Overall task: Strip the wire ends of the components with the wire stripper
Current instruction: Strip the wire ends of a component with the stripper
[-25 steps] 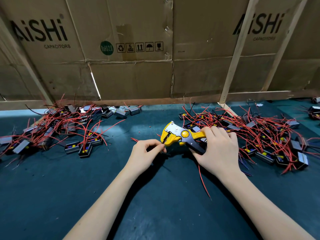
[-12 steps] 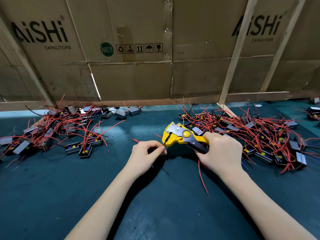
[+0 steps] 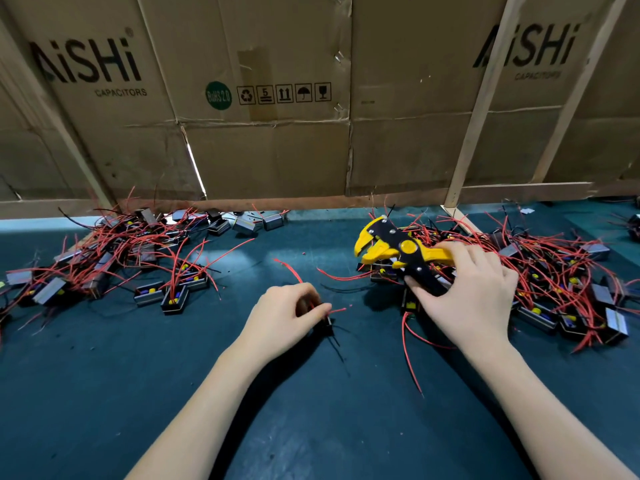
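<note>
Over the right-hand pile, right hand (image 3: pixel 474 299) grips the wire stripper (image 3: pixel 398 252), nose pointing up-left, long axis diagonal. Left hand (image 3: pixel 284 318) fingers pinch a component's red wire (image 3: pixel 337 310) on the table (image 3: pixel 138 375).

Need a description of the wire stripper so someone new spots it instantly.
Look at the dark green mat below the cardboard wall, at the near edge of the right-hand pile of components. The right hand holds the wire stripper there: the only yellow-and-black tool, among red wires.
</note>
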{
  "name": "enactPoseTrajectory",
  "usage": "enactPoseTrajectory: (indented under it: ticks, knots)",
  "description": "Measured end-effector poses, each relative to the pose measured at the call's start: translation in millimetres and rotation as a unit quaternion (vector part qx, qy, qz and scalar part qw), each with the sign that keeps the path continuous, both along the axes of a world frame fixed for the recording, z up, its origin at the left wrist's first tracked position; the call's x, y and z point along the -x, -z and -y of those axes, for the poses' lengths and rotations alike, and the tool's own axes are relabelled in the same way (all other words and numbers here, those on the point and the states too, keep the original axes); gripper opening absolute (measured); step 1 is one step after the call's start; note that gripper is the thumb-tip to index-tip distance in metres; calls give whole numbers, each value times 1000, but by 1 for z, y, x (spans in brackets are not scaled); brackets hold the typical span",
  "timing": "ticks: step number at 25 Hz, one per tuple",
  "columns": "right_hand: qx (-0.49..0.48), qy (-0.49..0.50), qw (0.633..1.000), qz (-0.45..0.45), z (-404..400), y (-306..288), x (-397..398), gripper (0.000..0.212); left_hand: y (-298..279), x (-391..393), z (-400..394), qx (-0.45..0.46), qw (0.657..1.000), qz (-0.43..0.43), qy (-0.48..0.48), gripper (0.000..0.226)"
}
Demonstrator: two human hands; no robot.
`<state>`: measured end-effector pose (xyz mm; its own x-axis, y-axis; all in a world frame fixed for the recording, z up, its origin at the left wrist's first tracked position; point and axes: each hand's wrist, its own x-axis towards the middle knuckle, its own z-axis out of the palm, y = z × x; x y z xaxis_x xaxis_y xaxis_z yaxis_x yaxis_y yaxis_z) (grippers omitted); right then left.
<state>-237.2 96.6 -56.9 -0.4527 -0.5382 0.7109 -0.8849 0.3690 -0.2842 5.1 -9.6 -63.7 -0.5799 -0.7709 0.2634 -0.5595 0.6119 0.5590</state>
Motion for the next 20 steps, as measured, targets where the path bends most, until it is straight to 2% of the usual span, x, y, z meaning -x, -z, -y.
enactPoseTrajectory:
  ticks: [1,4,6,8,9,11,13,15,17,20]
  knots:
    - [13,1,1000,16,-1,-2,1,58,0,2,-4,-16,999,-34,24,14]
    - [49,-6,997,65,-3,-7,6,58,0,14,-15,-152,975,-85,135,62]
    - [69,-32,992,97,-5,-10,6,57,-2,15,-11,-134,977,-104,132,69]
    - [86,-62,989,104,-5,-11,1,56,-9,0,8,-10,986,-169,-4,52]
    - [94,-79,988,97,-5,-11,-2,54,-12,-14,19,67,977,-177,-100,42]
    - [109,-129,983,70,-6,-11,-9,50,-16,-47,37,151,944,-100,-277,28]
    - [114,-216,970,19,-7,-13,-18,46,-15,-72,49,94,916,48,-386,27]
    - [82,-317,944,-45,-7,-12,-29,41,-15,-85,51,10,893,142,-427,37]
    - [12,-386,920,-70,-6,-6,-43,43,-18,-90,51,-15,887,147,-438,40]
    - [-98,-417,903,-24,-2,5,-51,48,-24,-92,51,-7,895,126,-429,38]
